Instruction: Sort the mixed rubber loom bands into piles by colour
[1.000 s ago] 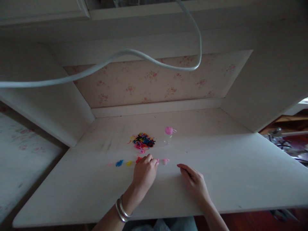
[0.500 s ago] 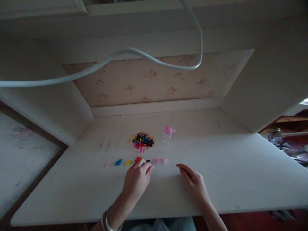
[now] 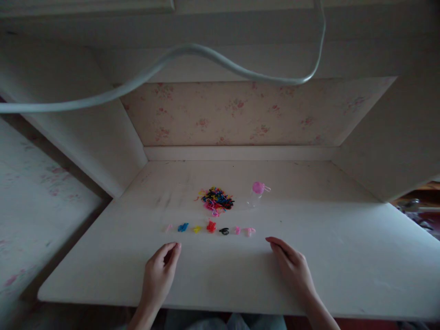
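We rest both hands on the pale, worn white counter, neither one holding anything. Our left hand lies loosely curled, fingers bent and empty, near the counter's front edge. Our right hand lies flat and relaxed, palm down, also empty.

Just beyond our fingertips runs a row of small sorted groups of tiny rubber bands, its long axis set left to right across the counter: pale pink, blue, yellow, red, black, then two pink groups. The row sits ahead of and between our hands, apart from both; its left end lies nearer the left hand, its right end nearer the right.

Farther back sits the mixed heap of multicoloured rubber bands, and just to its right a small clear bottle with a pink cap. A white cable loops overhead before the floral-papered back panel.
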Tool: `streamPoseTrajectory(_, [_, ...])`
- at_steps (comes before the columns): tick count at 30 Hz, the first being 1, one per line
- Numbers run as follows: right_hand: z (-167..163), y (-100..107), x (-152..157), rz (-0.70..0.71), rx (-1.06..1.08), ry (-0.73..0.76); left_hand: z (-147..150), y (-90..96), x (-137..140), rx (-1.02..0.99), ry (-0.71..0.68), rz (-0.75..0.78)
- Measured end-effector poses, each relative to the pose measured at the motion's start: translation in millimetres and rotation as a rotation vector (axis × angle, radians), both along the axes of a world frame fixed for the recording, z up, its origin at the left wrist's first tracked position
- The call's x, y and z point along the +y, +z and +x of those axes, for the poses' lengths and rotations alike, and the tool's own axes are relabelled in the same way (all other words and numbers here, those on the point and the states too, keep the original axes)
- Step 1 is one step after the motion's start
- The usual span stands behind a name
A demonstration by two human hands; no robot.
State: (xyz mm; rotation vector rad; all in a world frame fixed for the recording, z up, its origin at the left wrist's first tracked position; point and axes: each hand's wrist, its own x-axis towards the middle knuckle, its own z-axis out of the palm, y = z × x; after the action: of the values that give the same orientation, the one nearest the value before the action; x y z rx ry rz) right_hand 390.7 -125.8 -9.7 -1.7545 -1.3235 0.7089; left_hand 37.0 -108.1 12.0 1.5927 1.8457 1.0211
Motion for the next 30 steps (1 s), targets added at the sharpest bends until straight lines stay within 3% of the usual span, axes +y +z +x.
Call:
streamPoseTrajectory(4, [-17,8,7,-0.077,-0.019,-0.033,4,1.2,-1,-0.067,-0.045,0.005])
streamPoseTrajectory(10, [-80,47,45,-0.021,-0.319,0.249,0,-1.2,-8,-0.082,-0.136,0.053])
streamPoseTrajectory(13, [-106,59,70,-0.092,-0.541,0.336,-2,-3.8,-10,-0.063,-0.166,0.084])
streamPoseTrajectory(17, [-125,59,96,-0.170,-0.716,0.378,-2,-7.2,-11,-0.031,-0.182,0.103])
streamPoseTrajectory(30, [-144,53,125,-0.219,-0.792,0.424,-4,-5.2,-11,0.001,-0.241,0.118])
